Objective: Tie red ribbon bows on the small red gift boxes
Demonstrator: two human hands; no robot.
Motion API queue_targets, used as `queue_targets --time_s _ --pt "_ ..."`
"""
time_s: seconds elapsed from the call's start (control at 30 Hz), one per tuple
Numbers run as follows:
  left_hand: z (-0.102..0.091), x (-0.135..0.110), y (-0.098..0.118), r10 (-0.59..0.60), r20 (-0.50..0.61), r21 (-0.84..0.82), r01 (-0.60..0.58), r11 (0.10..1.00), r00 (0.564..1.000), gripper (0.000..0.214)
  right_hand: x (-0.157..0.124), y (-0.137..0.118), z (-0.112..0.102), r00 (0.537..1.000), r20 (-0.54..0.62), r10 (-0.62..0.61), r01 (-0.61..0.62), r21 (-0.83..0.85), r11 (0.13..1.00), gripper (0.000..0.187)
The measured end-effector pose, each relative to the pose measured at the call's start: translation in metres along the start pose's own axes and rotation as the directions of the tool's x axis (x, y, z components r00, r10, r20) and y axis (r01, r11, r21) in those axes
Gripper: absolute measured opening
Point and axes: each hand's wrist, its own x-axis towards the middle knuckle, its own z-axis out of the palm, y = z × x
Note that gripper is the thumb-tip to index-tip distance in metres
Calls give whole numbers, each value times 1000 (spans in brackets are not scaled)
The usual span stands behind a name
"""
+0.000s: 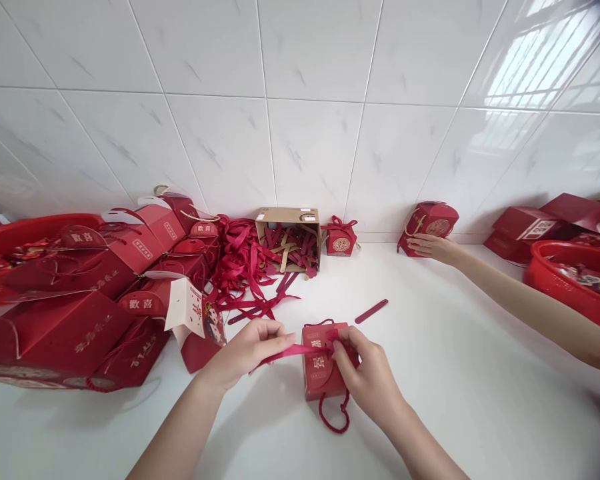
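Handling of a ribbon over a small carton. The red carton lies on the counter directly before the person, its cord loop extending toward the viewer. The left hand pinches a red ribbon between thumb and fingers, just left of the carton; the right hand pinches the same ribbon above the carton's top. The step in hand appears to be working the ribbon at the carton; whether a knot is formed cannot be told. The next move seems to call for a steady pinch on both sides, so that the light carton is not dragged.

Containers: a cardboard box, open toward the viewer, holds maroon and tan strips, with a ribbon heap beside it. At far left, a red basin contains small wrapped pieces; at right, a second basin holds similar pieces. An open-flapped carton stands left of the left hand, its contents hidden. Another person's hand touches an upright carton near the wall.
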Motion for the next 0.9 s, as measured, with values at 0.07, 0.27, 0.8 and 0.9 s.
queue_targets --time_s 0.07,0.27,0.8,0.9 --pt "6 -5 18 42 73 -18 -41 999 996 41 2 -1 5 999 -37 34 -36 -50 998 11" --pt "37 12 63 192 47 -153 -183 971 980 28 2 -7 3 997 27 -66 68 -80 994 15" --pt "45 13 -9 278 -164 268 -229 936 946 9 -2 0 -2 993 27 -117 114 98 989 28" --pt "54 10 -19 344 -217 231 -294 927 913 7 -2 6 2 996 -83 -25 37 149 988 12"
